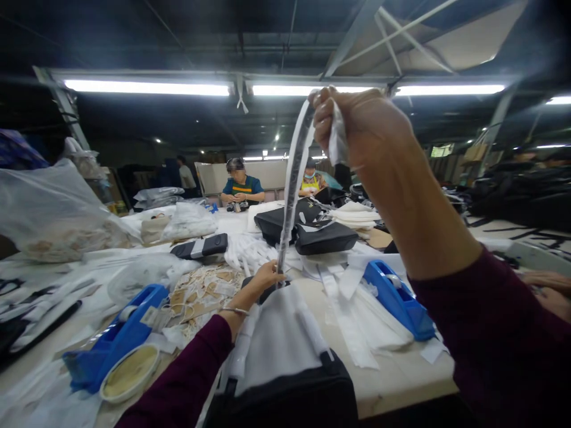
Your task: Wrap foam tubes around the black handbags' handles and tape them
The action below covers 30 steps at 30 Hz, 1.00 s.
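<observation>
High in front of me, my right hand [332,119] is closed on the top end of a long strap wrapped in white film [292,178]. The strap hangs down in a curve to a black bag [285,395] at the table's front edge. Down at the strap's lower end, my left hand [266,278] pinches it just above the bag. A white sheet [285,339] covers the upper part of the bag, and clear wrapping shows along its sides.
Blue tape dispensers stand left [118,333] and right [399,297]. A round dish [130,373] is by the left one. Tags with strings [207,294], white strips [370,321] and black bags [325,236] lie beyond. Two people sit across the table; another person's hands show at the right.
</observation>
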### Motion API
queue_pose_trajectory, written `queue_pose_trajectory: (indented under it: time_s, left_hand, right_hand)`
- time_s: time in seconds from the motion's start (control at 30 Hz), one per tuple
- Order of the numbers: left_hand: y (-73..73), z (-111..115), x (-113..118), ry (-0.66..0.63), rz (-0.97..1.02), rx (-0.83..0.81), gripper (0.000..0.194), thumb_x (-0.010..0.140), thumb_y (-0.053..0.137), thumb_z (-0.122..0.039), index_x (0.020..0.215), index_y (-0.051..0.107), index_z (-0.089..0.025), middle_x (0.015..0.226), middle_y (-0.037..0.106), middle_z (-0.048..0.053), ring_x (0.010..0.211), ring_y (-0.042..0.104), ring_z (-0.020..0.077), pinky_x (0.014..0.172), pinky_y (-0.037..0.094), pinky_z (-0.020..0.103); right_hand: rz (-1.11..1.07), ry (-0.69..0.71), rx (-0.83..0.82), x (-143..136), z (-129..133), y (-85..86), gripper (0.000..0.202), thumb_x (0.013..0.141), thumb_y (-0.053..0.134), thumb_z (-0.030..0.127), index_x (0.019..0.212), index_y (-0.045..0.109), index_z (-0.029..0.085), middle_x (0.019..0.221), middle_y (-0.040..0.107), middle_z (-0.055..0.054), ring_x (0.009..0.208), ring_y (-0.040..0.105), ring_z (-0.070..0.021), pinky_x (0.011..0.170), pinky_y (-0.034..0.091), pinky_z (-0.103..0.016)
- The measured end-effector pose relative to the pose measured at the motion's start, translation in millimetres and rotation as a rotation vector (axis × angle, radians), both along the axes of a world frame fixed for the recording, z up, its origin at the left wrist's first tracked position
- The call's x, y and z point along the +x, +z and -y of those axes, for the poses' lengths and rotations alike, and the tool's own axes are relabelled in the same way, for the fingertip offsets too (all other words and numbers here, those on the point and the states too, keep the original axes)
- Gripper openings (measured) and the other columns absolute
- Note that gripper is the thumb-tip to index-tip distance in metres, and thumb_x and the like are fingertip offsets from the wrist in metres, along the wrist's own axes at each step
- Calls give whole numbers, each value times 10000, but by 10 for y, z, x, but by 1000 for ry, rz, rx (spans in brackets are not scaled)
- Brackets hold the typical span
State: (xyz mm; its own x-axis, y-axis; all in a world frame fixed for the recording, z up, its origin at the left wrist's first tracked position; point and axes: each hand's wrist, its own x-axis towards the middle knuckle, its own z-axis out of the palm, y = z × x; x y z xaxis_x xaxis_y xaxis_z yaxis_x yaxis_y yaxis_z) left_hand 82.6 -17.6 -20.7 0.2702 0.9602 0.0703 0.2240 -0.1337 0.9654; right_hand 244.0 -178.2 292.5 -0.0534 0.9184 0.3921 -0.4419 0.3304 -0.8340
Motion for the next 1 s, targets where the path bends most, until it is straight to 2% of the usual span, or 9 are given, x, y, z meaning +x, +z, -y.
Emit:
queue_pose_trajectory:
  time_s: [0.1,0.2,0.37,0.57,0.67,0.8,0.83,0.9,1.0]
  left_hand:
    - [317,-22,28,57,75,180,336,565,793,-181,868,652,-208,833,678,3,851,619,191,701,477,247]
    - [545,-65,77,46,197,262,313,669,740,-253,964,646,-208,857,685,15,802,632,172,726,492,263]
    - [586,-84,32,8,247,189,425,790,614,-428,1093,587,-131,686,670,55,603,664,193,596,521,308]
    - [495,-93,-119,87,200,147,420,817,573,-441,1103,580,-133,701,676,71,644,684,223,612,522,326]
    - [494,-104,-169,231,147,182,367,779,634,-338,1091,579,-153,827,673,91,894,662,269,734,501,345]
    - [505,139,-216,388,103,309,398,725,688,-243,1100,577,-168,1143,584,130,1221,453,284,913,414,343]
    - [504,261,-221,343,116,326,333,762,660,-289,1065,601,-165,1141,580,129,1190,470,276,907,415,341]
    - [493,538,-221,94,205,253,310,849,544,-432,942,650,-157,992,622,114,995,569,244,823,453,336]
    - [442,895,-200,-260,404,-33,406,855,517,-514,760,649,-142,672,579,45,650,583,165,664,480,308]
  right_hand:
    - [-41,51,15,-93,-17,50,417,1001,283,154,640,489,121,453,479,70,447,414,16,490,319,-82]
    - [-15,133,64,-143,9,32,358,1007,274,132,720,486,133,530,491,77,468,438,11,493,350,-70]
    - [1,192,130,-83,-12,-148,243,997,330,149,805,479,149,547,487,78,433,415,-3,437,361,-88]
    - [33,162,61,7,10,-629,133,927,467,156,794,475,170,534,488,57,407,420,-31,395,366,-126]
    - [60,152,120,-3,-15,-945,46,872,543,180,867,498,183,557,524,54,413,456,-47,400,386,-139]
    - [129,86,159,-101,-164,-1448,241,851,554,291,1078,495,232,577,593,54,414,526,-83,407,415,-165]
    - [166,72,129,-141,-214,-1593,297,843,552,312,1122,483,236,573,605,53,405,532,-91,398,411,-169]
    - [240,73,51,-232,-313,-1908,390,827,540,334,1191,454,225,541,606,55,374,525,-102,374,396,-172]
    - [304,113,-43,-374,-421,-2393,473,817,512,325,1263,408,207,481,571,69,353,525,-116,358,381,-172]
